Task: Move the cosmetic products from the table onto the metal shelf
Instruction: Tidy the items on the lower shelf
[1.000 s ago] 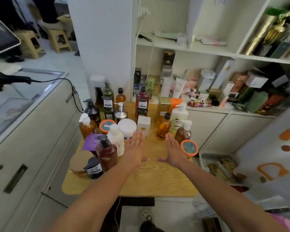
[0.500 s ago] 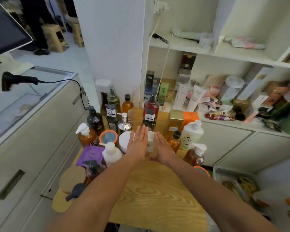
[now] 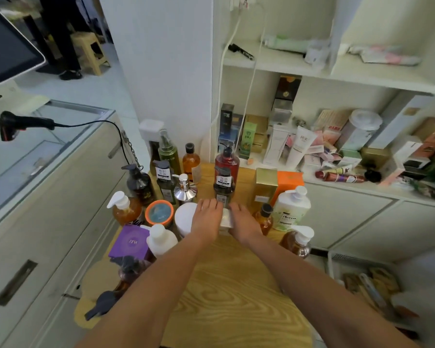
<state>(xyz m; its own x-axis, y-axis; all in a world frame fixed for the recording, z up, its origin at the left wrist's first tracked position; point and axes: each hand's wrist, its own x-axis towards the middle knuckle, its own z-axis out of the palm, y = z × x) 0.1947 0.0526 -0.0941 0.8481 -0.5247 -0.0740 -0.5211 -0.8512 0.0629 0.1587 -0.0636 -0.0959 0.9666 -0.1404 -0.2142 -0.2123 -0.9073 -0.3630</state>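
A white box (image 3: pixel 226 221) on the table (image 3: pixel 236 285) is flanked and touched by the left hand (image 3: pixel 207 218) at its 9 o'clock and the right hand (image 3: pixel 244 222) at 3 o'clock, fingers held straight and together.

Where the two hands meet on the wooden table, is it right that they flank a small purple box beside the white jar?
Not quite: the head view shows the small box between the left hand and right hand is white, not purple. It stands beside the white jar on the table.
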